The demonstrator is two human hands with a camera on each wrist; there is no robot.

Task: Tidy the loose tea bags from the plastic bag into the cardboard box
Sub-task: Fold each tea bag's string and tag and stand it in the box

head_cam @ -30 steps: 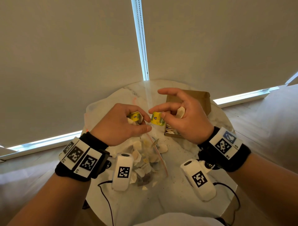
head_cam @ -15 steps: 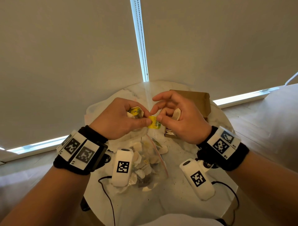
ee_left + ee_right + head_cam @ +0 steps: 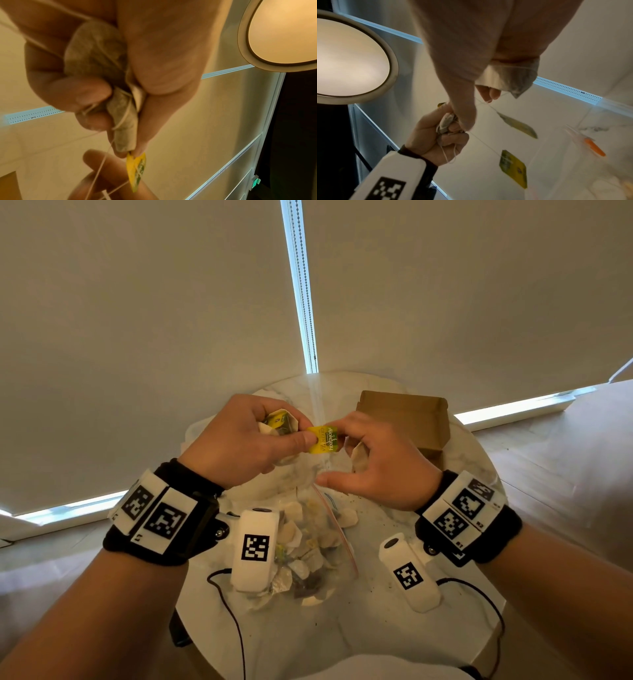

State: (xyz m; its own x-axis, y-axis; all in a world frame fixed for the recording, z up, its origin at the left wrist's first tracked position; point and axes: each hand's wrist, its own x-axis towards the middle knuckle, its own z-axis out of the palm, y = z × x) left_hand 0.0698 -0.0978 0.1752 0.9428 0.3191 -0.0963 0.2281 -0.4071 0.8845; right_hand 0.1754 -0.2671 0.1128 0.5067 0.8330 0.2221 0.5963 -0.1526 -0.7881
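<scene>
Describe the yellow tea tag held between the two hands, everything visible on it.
The yellow tea tag is a small rectangular paper label, yellow with a green band and white lettering, too small to read surely. It is held up above the round table, between the hands, pinched by the left hand and by the right hand. In the left wrist view it appears folded, edge-on, with thin string running by it.
</scene>
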